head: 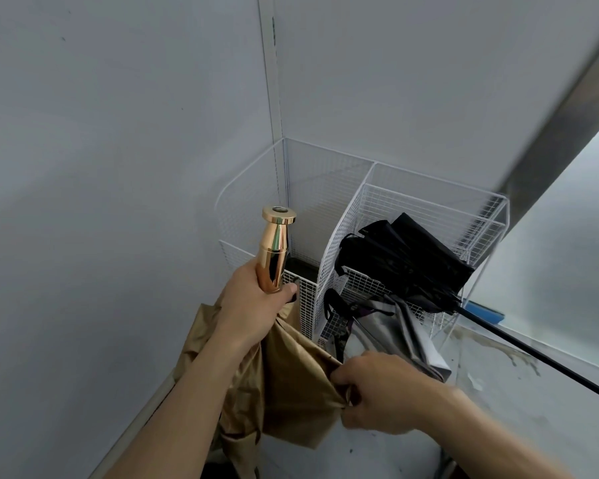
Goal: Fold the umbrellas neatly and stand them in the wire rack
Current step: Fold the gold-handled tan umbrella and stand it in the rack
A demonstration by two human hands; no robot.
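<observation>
Beside the wire rack, the left hand gripped the gold umbrella by its slick, rigid handle while the right hand pinched its limp, light canopy.

The umbrella handle looks like polished metal, gold-coloured and mirror-glossy, with bright reflections along its smooth, flared body. The tan canopy below it is thin cloth, creased and crumpled, with a faint satin sheen. The wire rack is fine metal mesh on thicker wire frames, coated white and smooth. The black umbrella is matt cloth in loose folds. The grey umbrella is cloth with a dull silvery sheen. The wall is smooth, pale and matt. The floor is rough, stained and blotchy, like bare cement.
</observation>
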